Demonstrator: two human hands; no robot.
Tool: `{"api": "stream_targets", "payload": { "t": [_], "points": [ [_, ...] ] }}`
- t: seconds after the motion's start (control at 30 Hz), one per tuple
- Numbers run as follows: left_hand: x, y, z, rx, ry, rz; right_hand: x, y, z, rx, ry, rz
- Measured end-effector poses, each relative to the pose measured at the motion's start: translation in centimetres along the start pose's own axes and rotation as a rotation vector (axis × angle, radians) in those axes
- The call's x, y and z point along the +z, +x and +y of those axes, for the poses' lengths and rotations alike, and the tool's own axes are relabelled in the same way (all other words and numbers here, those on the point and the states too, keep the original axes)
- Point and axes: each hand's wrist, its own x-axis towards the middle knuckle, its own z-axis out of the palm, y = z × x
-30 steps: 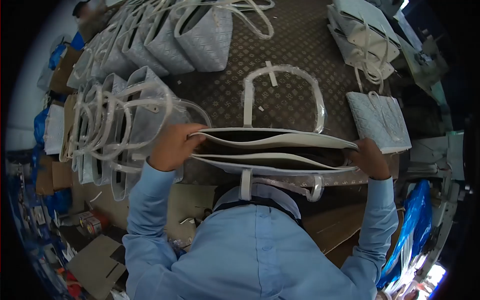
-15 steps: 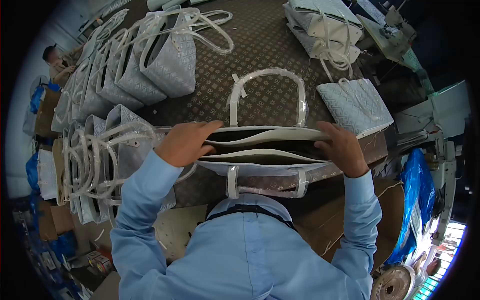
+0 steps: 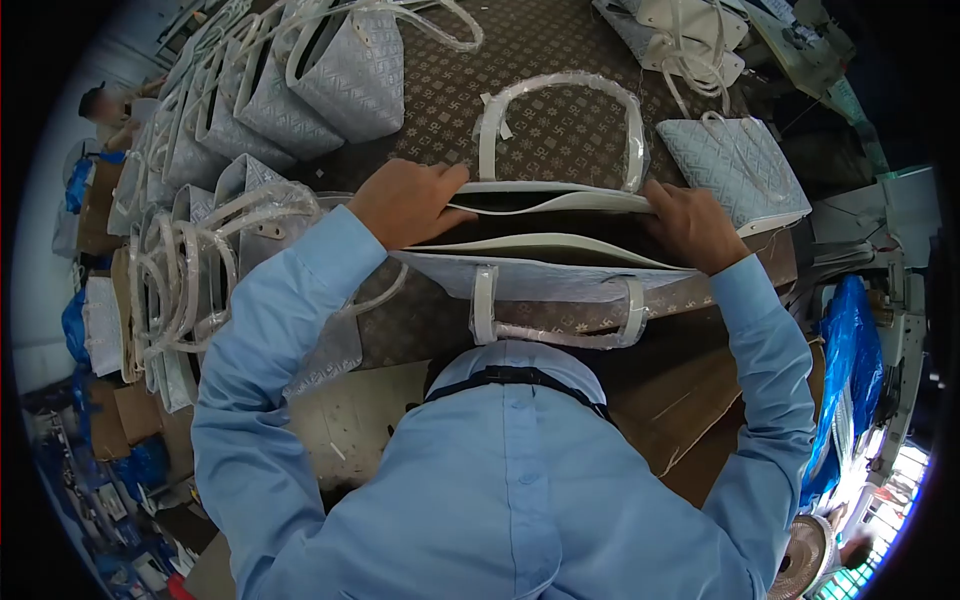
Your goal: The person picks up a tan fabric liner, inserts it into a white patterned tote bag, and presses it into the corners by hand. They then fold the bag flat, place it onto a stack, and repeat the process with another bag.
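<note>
Now the left hand (image 3: 405, 200) and right hand (image 3: 690, 225) have shifted inward, both gripping the far rim of the open tote bag (image 3: 540, 275) at the tabletop's (image 3: 560, 110) near edge.

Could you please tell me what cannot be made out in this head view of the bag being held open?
All in the head view.
Inside of the open bag: dark shadow, contents unreadable.
Fingertips of the left hand and right hand: curled over the bag's rim.
Row of bags at the top: cut off by the picture edge.
Person far left: too small, blurred.
</note>
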Motion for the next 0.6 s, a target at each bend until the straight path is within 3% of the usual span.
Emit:
{"api": "stream_targets", "payload": {
  "t": [0.23, 0.3, 0.43, 0.6],
  "points": [
    [0.5, 1.8, -0.1, 0.019, 0.154, -0.106, 0.3, 0.5, -0.2, 0.032, -0.044, 0.019],
    [0.0, 1.2, 0.4, 0.053, 0.103, 0.077, 0.0, 0.4, -0.2, -0.001, -0.004, 0.017],
    [-2.1, 1.9, 2.6, 0.399, 0.217, 0.381, 0.0, 0.4, 0.0, 0.02, -0.012, 0.039],
    [-1.2, 5.9, 4.7, 0.365, 0.225, 0.212, 0.3, 0.9, 0.0, 0.079, -0.042, 0.012]
  ]
}}
